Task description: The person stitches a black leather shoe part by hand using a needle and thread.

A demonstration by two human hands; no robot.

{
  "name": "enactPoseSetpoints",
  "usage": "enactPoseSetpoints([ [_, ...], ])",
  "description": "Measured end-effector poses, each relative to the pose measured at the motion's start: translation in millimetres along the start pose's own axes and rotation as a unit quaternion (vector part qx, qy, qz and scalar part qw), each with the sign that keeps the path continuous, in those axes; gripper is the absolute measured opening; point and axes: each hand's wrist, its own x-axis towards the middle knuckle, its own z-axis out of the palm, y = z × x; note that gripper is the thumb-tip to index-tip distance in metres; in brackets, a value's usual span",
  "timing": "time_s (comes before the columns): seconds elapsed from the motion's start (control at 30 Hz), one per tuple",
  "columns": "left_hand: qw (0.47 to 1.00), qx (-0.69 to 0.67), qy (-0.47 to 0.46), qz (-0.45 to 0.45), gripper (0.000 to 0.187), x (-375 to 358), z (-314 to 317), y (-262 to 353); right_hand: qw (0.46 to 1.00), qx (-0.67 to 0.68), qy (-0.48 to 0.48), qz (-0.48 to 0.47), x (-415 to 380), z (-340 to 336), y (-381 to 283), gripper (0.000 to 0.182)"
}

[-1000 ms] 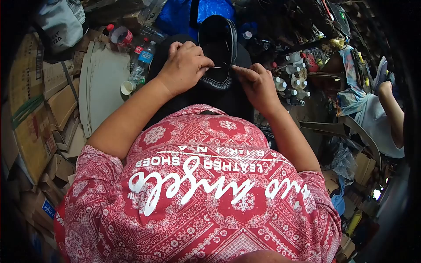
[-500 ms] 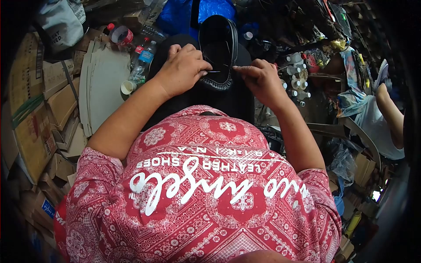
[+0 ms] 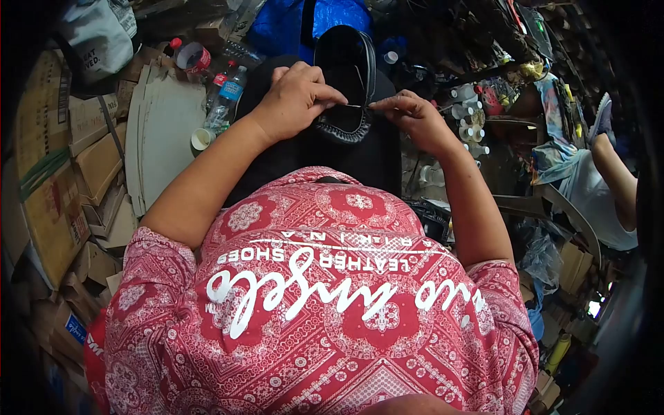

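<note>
A black shoe [image 3: 366, 69] rests in my lap, its opening facing up and a braided row of stitches [image 3: 342, 133] along the near end. My left hand [image 3: 292, 100] is closed in a pinch at the shoe's left side, holding a thin needle [image 3: 354, 106]. The needle spans the opening, its tip at the right rim. Opposite it, my right hand [image 3: 418, 119] has its thumb and index finger pressed together at the outside of that rim; what lies between them is too small to make out. A thin thread [image 3: 360, 76] shows inside the opening.
Plastic bottles [image 3: 230, 90] and a paper cup [image 3: 201, 139] stand at the left, by a pale board [image 3: 162, 131] and stacked cardboard [image 3: 104, 159]. A blue bag [image 3: 277, 28] lies ahead. Several small white-capped bottles [image 3: 470, 121] are at the right; another person's leg [image 3: 615, 176] shows far right.
My left hand has moved right with the needle, bringing its tip to the shoe's right rim. My right hand has shifted slightly right, its fingertips staying at the rim.
</note>
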Motion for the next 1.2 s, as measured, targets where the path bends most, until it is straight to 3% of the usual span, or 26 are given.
enactPoseSetpoints([
  [0.13,1.000,0.012,-0.015,-0.009,0.020,-1.0,-3.3,2.2,1.000,0.013,0.002,0.015,1.6,-2.0,-8.7,0.030],
  [0.23,0.998,0.033,-0.054,-0.026,0.019,-6.6,-7.6,7.6,0.995,-0.097,0.012,-0.014,-8.2,3.3,-21.5,0.029],
  [0.3,0.997,0.039,-0.051,-0.037,0.018,-8.5,-3.0,6.3,0.942,-0.312,0.068,-0.101,-16.5,11.4,-24.8,0.029],
  [0.47,0.998,0.022,-0.044,-0.044,0.017,-5.7,-1.2,8.6,0.956,-0.276,0.071,-0.073,-18.4,14.8,-22.5,0.028],
  [0.53,0.996,-0.070,-0.050,-0.034,0.016,-2.9,-3.1,7.4,0.992,-0.121,0.040,0.020,-17.5,10.2,-27.1,0.027],
  [0.63,0.996,-0.077,-0.031,-0.032,0.016,-0.4,-1.6,2.9,0.999,-0.036,0.034,0.004,-11.1,7.4,-12.8,0.028],
  [0.73,1.000,-0.010,-0.004,-0.023,0.017,1.5,3.4,-0.6,1.000,-0.006,0.004,0.019,-2.5,0.8,-7.0,0.030],
  [1.2,0.999,-0.014,-0.013,-0.031,0.016,4.6,9.6,-6.7,0.999,0.015,-0.036,0.037,7.6,-7.0,-2.3,0.032],
])
